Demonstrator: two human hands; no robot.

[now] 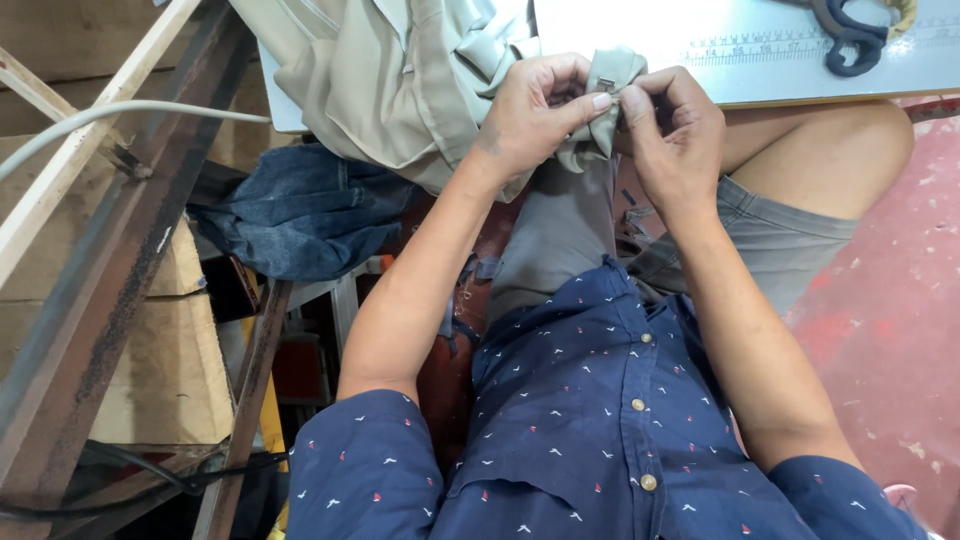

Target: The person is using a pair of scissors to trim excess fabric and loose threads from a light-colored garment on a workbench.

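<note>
Item under handling: a beige garment (400,90) of light woven cloth; the bulk lies crumpled and folded over the near edge of the work surface, spilling down toward the person's lap; seams and stitched panels visible on the upper part. One narrow end of the garment is drawn out to the right and bunched between both hands; this end is folded over on itself and held raised above the knees. A small metal clasp (606,84) sits on the bunched end, rectangular and dull silver; it faces upward, just beside the fingertips; whether it is fully fastened to the cloth cannot be told.
</note>
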